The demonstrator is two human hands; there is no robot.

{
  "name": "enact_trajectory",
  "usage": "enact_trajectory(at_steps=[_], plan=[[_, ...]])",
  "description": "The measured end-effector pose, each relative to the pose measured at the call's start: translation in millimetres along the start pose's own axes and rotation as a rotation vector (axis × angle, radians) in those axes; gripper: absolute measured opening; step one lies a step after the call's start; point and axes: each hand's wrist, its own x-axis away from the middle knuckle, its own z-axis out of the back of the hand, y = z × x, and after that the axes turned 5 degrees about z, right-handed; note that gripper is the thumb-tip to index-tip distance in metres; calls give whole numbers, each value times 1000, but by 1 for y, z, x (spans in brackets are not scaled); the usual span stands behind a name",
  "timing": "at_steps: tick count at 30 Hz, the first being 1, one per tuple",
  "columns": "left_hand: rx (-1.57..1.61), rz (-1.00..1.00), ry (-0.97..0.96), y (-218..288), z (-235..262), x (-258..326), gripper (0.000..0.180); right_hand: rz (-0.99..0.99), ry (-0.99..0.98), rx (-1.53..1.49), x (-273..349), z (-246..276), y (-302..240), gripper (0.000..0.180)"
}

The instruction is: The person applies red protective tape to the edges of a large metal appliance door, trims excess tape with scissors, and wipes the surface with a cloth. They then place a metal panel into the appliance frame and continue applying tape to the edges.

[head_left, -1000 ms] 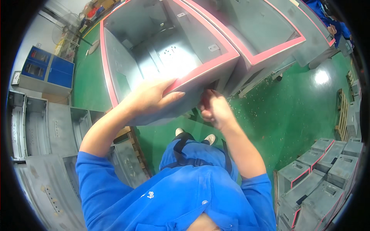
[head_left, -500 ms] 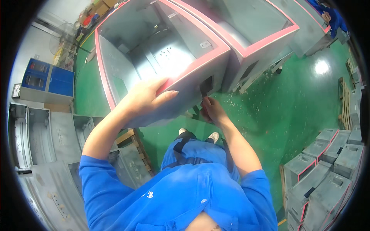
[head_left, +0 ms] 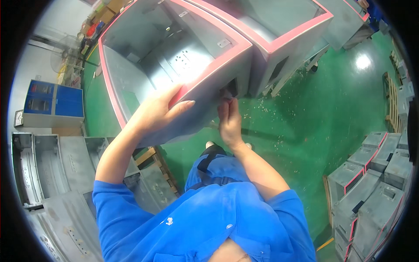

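Observation:
A grey metal cabinet (head_left: 209, 100) with an open top and a pink rim stands tilted before me. My left hand (head_left: 155, 114) grips its near rim, the thumb stretched along the outer wall and the fingers over the pink edge. At the dark rectangular cutout (head_left: 232, 87) in the near wall is my right hand (head_left: 230, 120), its fingers pinched together. A small dark piece (head_left: 225, 93) shows at the fingertips, against the cutout's edge; its kind is too blurred to tell. Beside it stands a second pink-rimmed cabinet (head_left: 281, 56).
Grey metal housings (head_left: 72, 159) lie at the left by a wooden pallet (head_left: 159, 168). More grey boxes with pink edges (head_left: 371, 187) are stacked at the right. A blue cupboard (head_left: 69, 102) and a fan (head_left: 65, 54) stand far left. Another person's blue sleeve (head_left: 376, 15) shows far right.
My right hand has moved left and up, close against the cutout, and its fingers now point upward. The dark strip below the cutout shows less. My left hand keeps its hold on the rim.

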Motion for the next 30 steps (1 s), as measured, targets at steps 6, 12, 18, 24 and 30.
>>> enact_trajectory(at_steps=[6, 12, 18, 24, 30], plan=[[17, -24, -12, 0, 1, -2, 43, 33, -56, 264, 16, 16, 51, 25], [25, 16, -24, -2, 0, -2, 43, 158, -89, 479, 18, 24, 73, 23], [11, -5, 3, 1, -2, -3, 43, 124, -98, 384, 33, 31, 79, 21], [6, 43, -50, 6, 0, -4, 45, -377, -129, 151, 46, 48, 76, 16], [16, 56, -51, 6, -1, -4, 44, -233, -73, 369, 43, 54, 92, 17]])
